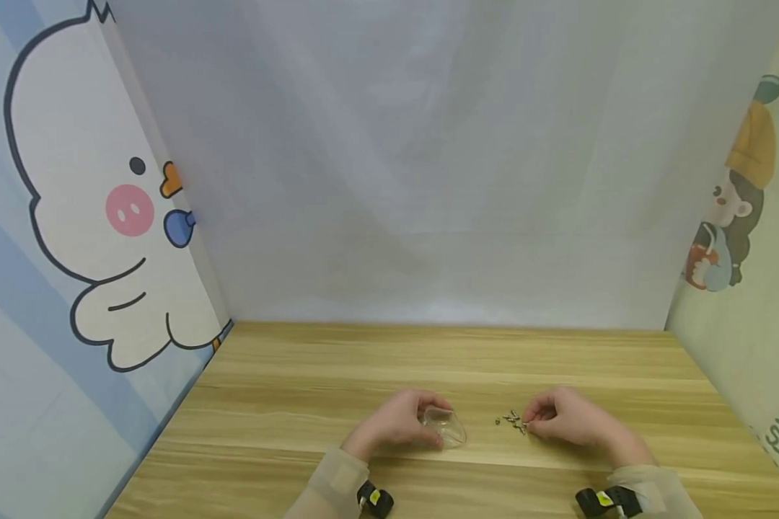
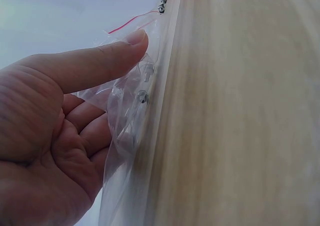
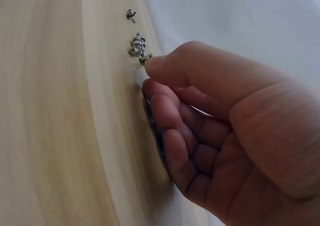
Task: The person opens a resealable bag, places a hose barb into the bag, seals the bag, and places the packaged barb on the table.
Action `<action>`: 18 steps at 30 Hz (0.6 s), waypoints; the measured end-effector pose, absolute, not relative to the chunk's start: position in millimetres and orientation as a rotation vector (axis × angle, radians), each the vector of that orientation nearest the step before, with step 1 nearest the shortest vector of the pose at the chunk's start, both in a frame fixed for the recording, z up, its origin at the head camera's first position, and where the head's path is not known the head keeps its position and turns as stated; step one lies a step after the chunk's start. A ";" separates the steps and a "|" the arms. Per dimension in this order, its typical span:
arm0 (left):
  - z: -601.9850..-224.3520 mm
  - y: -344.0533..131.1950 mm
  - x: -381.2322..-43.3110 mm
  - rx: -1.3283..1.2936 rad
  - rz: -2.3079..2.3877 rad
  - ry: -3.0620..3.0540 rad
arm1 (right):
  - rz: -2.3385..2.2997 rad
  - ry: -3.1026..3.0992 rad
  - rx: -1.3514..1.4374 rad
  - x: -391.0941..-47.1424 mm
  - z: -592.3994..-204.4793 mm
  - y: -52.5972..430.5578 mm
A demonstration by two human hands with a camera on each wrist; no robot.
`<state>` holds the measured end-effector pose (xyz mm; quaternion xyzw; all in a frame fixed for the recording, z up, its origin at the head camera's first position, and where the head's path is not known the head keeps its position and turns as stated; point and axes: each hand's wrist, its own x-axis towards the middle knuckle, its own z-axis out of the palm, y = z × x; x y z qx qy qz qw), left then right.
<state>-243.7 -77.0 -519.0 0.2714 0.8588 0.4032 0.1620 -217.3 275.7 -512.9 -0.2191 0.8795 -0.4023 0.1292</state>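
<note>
My left hand [image 1: 396, 419] grips a clear zip bag [image 1: 448, 431] by its side, thumb across the front and fingers behind. A red line runs along the bag's mouth, which faces right. Inside it, in the left wrist view, lie a small metal screw [image 2: 143, 96] and other bits blurred by the plastic. My right hand [image 1: 574, 418] is at the right edge of a little pile of metal screws [image 1: 512, 417]. Its thumb and forefinger pinch one screw [image 3: 145, 59] close over the table, while the other fingers curl in beneath.
One small metal piece [image 1: 497, 421] lies apart, just left of the pile. The wood-grain table [image 1: 298, 375] ends at a pale cloth backdrop [image 1: 428, 274]. Printed side panels stand at left and right. Each wrist wears a strapped black camera [image 1: 376, 499].
</note>
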 end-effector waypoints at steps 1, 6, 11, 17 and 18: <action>-519.2 -77.0 -243.8 0.776 1.155 2.449 | -1.172 2.555 -0.635 -217.4 -513.2 276.0; -519.5 -76.6 -244.0 0.763 1.152 2.447 | -1.182 2.548 -0.624 -217.1 -513.7 276.6; -519.7 -76.7 -244.1 0.761 1.153 2.446 | -1.179 2.565 -0.639 -216.9 -511.7 275.0; -518.7 -76.5 -243.8 0.754 1.157 2.440 | -1.157 2.588 -0.654 -216.8 -509.1 272.6; -518.8 -76.4 -243.7 0.748 1.156 2.441 | -1.155 2.589 -0.653 -216.4 -508.5 272.2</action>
